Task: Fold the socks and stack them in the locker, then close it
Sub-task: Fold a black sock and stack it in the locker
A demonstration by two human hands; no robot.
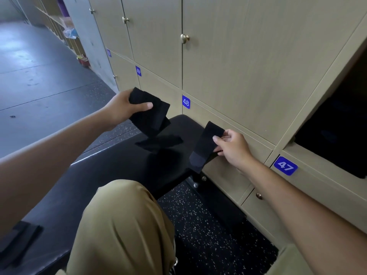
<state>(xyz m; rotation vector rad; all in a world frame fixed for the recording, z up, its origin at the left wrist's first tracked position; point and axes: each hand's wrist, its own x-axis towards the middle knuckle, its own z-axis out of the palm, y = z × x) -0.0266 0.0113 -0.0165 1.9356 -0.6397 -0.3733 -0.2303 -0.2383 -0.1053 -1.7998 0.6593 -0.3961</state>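
Note:
My left hand grips a folded black sock held above the black bench, thumb pressed across its top. My right hand pinches a second black sock by its cuff, and the sock hangs down in front of the locker doors. Another black sock lies flat on the bench between my hands. At the right, an open locker shows a dark inside with something dark in it, above the number plate 47.
Beige locker doors with brass knobs fill the wall ahead, numbered 48 and 49. My knee in khaki trousers is in front. A dark item lies on the bench at lower left. Speckled dark floor lies below.

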